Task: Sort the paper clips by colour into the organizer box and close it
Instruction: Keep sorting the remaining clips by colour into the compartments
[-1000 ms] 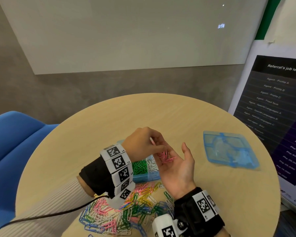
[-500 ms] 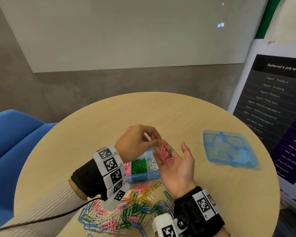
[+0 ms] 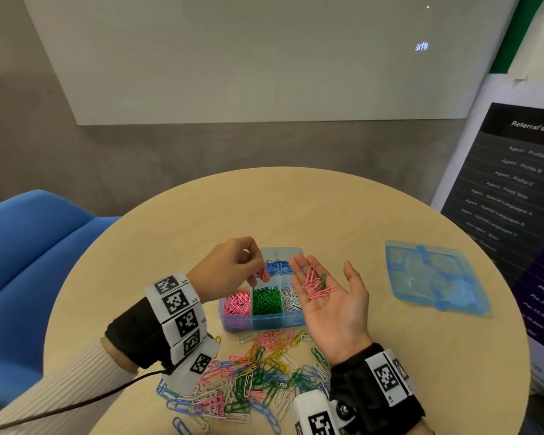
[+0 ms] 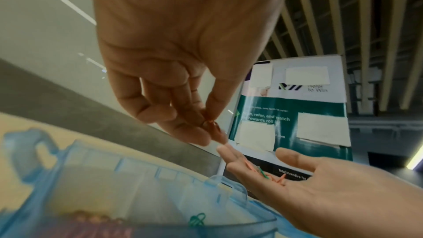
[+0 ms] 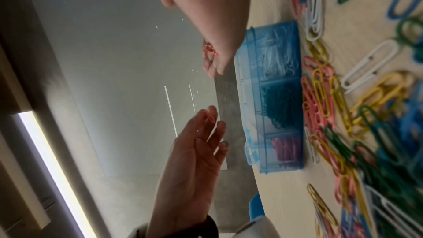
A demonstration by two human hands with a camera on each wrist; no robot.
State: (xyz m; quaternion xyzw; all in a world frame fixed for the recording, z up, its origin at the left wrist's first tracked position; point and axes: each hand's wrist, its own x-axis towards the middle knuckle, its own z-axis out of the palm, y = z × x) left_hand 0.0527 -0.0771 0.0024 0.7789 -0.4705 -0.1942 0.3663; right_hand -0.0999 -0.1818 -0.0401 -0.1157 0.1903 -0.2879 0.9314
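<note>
Between your left hand (image 3: 230, 271)'s fingertips sits one pink clip (image 5: 210, 49), pinched; your right hand (image 3: 333, 296) lies flat, cupping more. They're light, slippery, tangle-prone: pinch one loop.

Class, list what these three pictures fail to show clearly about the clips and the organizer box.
- Head view: the left hand hides the organizer box back left compartment.
- Left wrist view: fingertips cover most of the pinched clip; its colour blurs.
- Right wrist view: the near loose clips blur.
- Head view: clips in the right hand overlap; count unclear.
</note>
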